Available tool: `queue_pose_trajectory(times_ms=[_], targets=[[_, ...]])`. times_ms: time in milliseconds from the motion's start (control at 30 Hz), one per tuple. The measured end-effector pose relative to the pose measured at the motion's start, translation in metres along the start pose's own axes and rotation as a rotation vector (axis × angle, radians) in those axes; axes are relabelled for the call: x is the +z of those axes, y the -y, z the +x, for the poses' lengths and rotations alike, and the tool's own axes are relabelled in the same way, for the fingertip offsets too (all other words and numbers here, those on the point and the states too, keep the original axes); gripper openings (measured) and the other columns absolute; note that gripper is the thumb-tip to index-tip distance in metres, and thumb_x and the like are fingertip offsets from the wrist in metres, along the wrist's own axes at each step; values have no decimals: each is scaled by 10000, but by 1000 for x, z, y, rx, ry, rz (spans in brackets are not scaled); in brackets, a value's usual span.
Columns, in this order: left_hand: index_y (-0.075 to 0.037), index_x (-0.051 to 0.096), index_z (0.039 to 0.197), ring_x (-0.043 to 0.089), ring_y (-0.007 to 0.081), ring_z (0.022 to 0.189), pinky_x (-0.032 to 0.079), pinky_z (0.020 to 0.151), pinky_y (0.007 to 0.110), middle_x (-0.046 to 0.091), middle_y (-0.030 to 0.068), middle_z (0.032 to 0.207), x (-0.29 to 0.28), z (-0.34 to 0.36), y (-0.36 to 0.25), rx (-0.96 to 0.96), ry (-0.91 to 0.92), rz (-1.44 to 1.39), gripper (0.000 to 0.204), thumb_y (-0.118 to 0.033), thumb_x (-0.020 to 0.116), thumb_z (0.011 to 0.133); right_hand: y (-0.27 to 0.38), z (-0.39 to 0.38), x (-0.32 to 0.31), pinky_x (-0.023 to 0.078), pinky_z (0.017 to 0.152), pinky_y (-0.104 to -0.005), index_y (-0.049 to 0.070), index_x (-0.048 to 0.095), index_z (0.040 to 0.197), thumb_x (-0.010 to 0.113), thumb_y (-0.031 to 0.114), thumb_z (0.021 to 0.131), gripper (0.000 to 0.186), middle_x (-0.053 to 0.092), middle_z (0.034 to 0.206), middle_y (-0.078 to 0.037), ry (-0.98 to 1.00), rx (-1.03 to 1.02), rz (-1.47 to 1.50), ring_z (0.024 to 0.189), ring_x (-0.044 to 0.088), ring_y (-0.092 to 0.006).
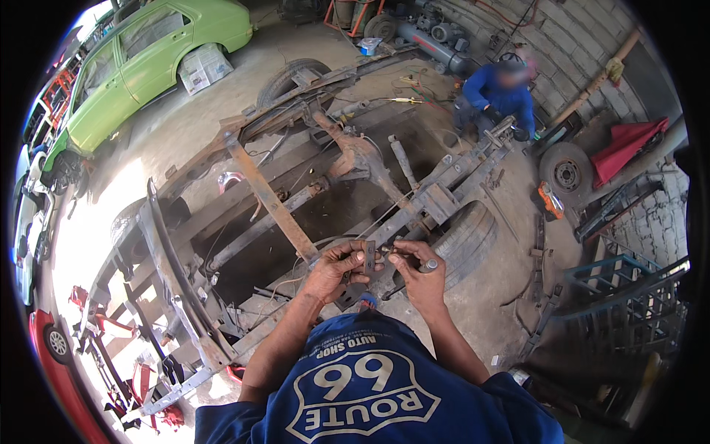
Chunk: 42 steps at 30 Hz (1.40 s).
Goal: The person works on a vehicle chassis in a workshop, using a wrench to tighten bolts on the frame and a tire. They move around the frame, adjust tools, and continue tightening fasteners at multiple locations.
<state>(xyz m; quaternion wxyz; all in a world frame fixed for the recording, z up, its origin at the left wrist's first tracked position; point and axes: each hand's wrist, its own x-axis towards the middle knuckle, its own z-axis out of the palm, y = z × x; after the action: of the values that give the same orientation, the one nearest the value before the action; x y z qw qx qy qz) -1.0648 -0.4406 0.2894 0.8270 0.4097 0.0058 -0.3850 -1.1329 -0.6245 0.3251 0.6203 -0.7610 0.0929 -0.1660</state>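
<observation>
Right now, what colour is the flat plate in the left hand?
Dull brownish grey; the flat plate shows best in the head view.

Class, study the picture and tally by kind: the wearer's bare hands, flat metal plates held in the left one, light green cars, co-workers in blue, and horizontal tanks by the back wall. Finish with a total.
Bare hands: 2, left hand and right hand
Flat metal plate: 1
Light green car: 1
Co-worker in blue: 1
Horizontal tank: 1
Total: 6
</observation>
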Motion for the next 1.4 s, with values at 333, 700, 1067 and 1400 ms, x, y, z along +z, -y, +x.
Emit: queue_pose_trajectory(times_ms=[333, 700, 1067, 1400], targets=[[-34, 636, 1133, 651, 113, 834, 599, 682, 260, 670, 29, 974, 6, -2, 6, 122, 17, 245, 247, -186, 669, 941, 1, -7, -2, 472, 644, -266, 16, 715, 988, 758, 49, 832, 166, 717, 897, -76, 82, 4, -110, 730, 622, -120], [21, 620, 1129, 650, 118, 832, 603, 674, 269, 662, 57, 981, 15, -7, 3, 224, 9, 455, 229, -121, 650, 952, -9, -13, -2, 498, 629, -298, -21, 695, 939, 704, 141, 916, 164, 709, 831, -112, 96, -7, -195, 702, 649, -148], [36, 634, 1111, 676, 151, 831, 605, 657, 290, 691, 102, 971, 14, -18, 4, 236, -63, 646, 215, -98, 650, 944, -21, -12, 9, 483, 586, -289, -23, 642, 889, 608, 238, 988, 281, 654, 718, -82, 138, 49, -182, 649, 622, -129], [20, 635, 1108, 675, 159, 837, 614, 658, 291, 677, 88, 928, 3, -20, 20, 141, -106, 499, 207, -125, 623, 960, -34, -21, 6, 480, 694, -251, -6, 629, 994, 682, 27, 902, 111, 672, 895, -56, 214, 81, -5, 768, 604, -104]])
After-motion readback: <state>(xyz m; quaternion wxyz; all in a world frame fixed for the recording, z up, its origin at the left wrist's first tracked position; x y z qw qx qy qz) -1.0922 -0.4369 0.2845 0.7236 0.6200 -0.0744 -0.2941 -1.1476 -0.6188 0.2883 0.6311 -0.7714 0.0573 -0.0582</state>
